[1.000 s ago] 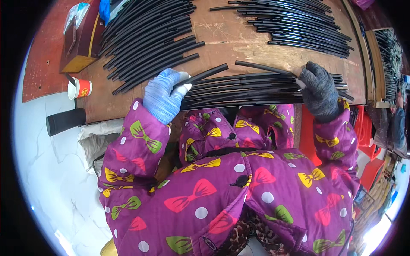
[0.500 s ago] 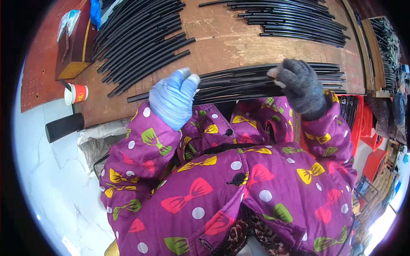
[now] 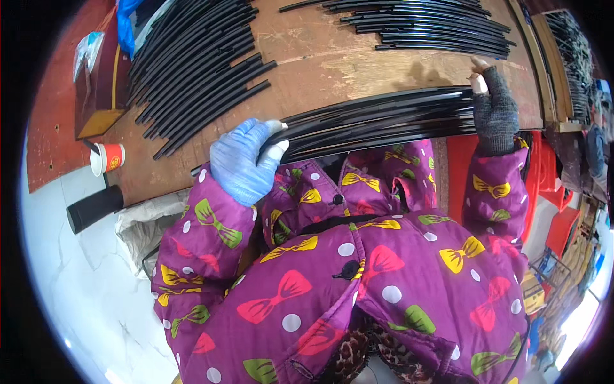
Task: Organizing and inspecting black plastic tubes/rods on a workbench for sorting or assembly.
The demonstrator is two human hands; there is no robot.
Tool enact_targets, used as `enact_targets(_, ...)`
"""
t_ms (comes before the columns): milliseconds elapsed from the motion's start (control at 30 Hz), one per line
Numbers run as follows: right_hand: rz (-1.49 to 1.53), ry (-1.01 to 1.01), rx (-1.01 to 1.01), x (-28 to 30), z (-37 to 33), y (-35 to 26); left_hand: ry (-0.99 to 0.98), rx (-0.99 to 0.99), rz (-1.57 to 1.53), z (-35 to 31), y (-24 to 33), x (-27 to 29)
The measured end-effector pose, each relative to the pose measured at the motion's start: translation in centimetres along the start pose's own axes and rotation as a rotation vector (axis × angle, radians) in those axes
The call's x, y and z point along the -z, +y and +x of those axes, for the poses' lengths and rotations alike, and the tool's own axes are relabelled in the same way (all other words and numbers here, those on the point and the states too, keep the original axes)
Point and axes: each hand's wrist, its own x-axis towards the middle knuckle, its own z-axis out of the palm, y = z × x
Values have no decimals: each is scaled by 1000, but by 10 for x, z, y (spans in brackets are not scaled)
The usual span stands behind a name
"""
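Observation:
A bundle of thin black tubes (image 3: 384, 118) lies crosswise near the front edge of the table, close to my body. My left hand (image 3: 246, 160), in a pale blue glove with bare fingertips, grips the bundle toward its left end. At the other end, my right hand (image 3: 495, 109) wears a dark grey glove with bare fingertips. Its fingers and thumb stretch away from me, with the palm side against the tube ends. Part of the bundle's left end is hidden behind my left hand.
Spread at the far left is a pile of black tubes (image 3: 198, 70), with another group of black tubes (image 3: 435, 25) at the far right. A paper cup (image 3: 107, 158) and a dark cylinder (image 3: 94, 208) are at the left table edge, near a brown box (image 3: 99, 96). Red chairs (image 3: 543, 166) stand right.
My right hand has moved right, from on top of the tubes to their right ends, and its fingers have straightened. The tubes lie more evenly together. My left hand stays at the left end.

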Motion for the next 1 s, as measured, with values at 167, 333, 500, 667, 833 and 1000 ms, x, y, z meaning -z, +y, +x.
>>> enact_targets(167,75,60,-241,0,-37,18,-7,-102,2,6,6,2)
enact_targets(333,61,-2,-348,-13,-29,-26,-45,-247,76,24,25,-3)
enact_targets(500,205,233,-328,-8,-42,-8,-113,-283,125,34,23,-4)
enact_targets(667,167,253,-398,8,-53,7,-258,-110,-100,63,43,-26)
enact_targets(833,329,157,-390,-13,-58,-33,-265,-223,-70,84,46,-46)
enact_targets(1000,348,210,-545,-7,-65,-51,-183,-231,-23,88,55,-46)
